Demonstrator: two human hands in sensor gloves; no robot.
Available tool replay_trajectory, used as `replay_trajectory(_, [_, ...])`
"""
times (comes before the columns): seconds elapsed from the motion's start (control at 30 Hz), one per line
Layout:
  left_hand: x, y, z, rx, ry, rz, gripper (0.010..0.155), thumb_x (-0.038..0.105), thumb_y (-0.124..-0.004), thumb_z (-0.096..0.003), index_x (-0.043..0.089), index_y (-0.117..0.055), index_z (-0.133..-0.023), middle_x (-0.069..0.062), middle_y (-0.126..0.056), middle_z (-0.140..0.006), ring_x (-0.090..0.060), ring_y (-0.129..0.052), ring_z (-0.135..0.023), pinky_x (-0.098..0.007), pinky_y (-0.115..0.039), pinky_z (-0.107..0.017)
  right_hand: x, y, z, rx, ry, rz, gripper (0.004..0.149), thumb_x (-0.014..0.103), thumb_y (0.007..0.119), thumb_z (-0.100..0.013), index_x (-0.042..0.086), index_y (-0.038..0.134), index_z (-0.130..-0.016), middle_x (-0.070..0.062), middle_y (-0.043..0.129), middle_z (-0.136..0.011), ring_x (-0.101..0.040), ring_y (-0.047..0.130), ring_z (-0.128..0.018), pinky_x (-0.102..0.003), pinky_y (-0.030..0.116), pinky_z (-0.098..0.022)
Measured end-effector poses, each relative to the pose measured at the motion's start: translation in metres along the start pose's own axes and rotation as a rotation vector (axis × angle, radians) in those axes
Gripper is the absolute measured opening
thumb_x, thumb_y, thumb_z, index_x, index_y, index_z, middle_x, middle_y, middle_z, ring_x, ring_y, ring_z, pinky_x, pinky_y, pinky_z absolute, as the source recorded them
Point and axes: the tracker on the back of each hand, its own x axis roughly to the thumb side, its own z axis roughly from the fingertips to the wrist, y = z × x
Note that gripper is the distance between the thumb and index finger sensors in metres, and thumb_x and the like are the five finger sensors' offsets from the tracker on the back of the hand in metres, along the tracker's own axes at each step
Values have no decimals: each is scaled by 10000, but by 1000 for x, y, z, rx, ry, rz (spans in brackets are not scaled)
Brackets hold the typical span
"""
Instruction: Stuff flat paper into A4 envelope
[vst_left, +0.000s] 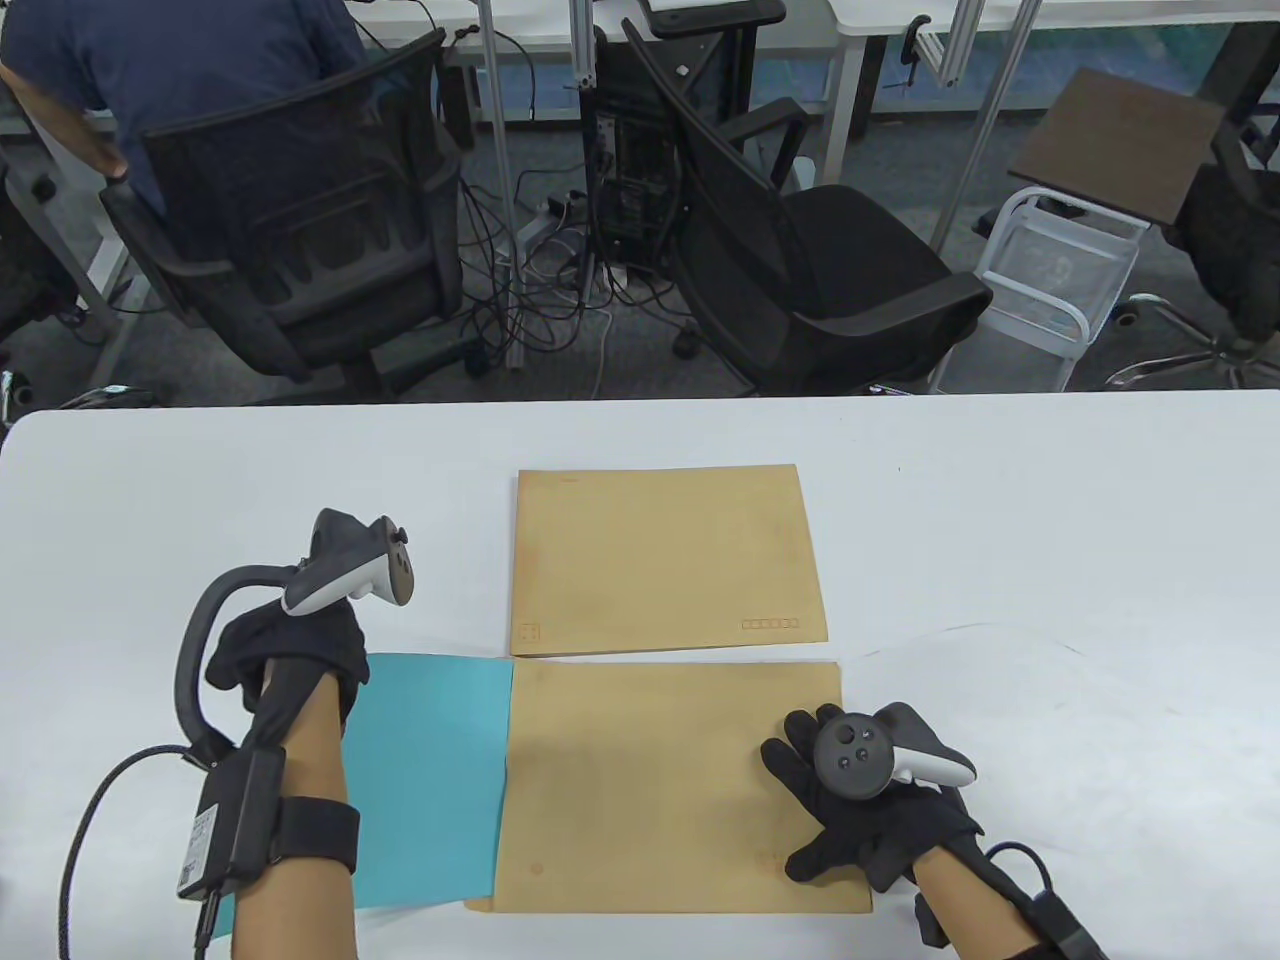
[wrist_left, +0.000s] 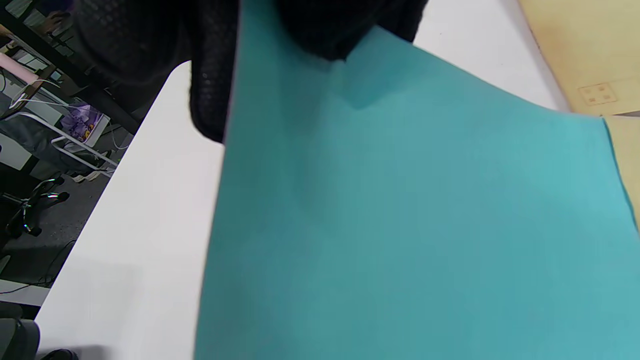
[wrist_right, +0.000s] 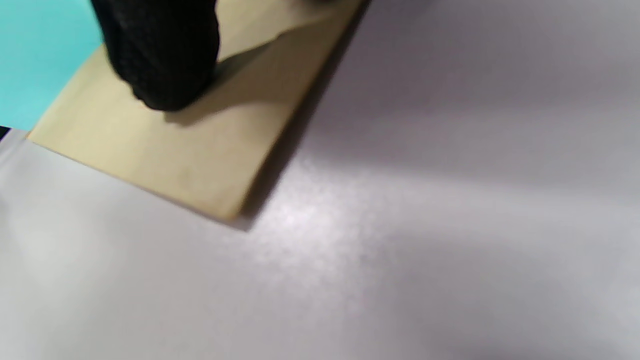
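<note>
A teal paper sheet (vst_left: 430, 780) lies at the near left with its right part inside the near brown A4 envelope (vst_left: 660, 790). My left hand (vst_left: 290, 650) grips the sheet's far left corner. In the left wrist view the gloved fingers (wrist_left: 320, 30) pinch the sheet (wrist_left: 400, 225) at its top edge, and the sheet bends a little. My right hand (vst_left: 860, 820) rests flat with its fingers spread on the envelope's right end. In the right wrist view one finger (wrist_right: 160, 60) presses on the envelope (wrist_right: 175, 150) near its corner.
A second brown envelope (vst_left: 665, 560) lies flat just beyond the near one, almost touching it. The white table (vst_left: 1050, 560) runs wide to both sides. Black office chairs (vst_left: 820, 260) and a seated person (vst_left: 170, 70) are beyond the far edge.
</note>
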Motion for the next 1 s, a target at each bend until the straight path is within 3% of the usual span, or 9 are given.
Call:
replay_trajectory(0.57, [5,-12,-21,-4,-58,-8,487,161,-706,-499,311,-820,-948,-102,-923,-867,-274,-974,-612,-565,-761,-590,-1,0,0,-2,-2,-5,1034,468,793,-516,186,-22,-1087,-121,-229,-1028,-429,-306,-859,-722,-170,-495])
replay_trajectory(1.0, [13,-8,-40,-20,-77,46,489,168,-699,-504,299,-802,-963,-109,-918,-857,-273,-967,-568,-516,-787,-539,-1,1,0,-3,-9,-16,1035,461,794,-516,185,-23,-1087,-119,-233,-1026,-426,-313,-854,-717,-181,-486])
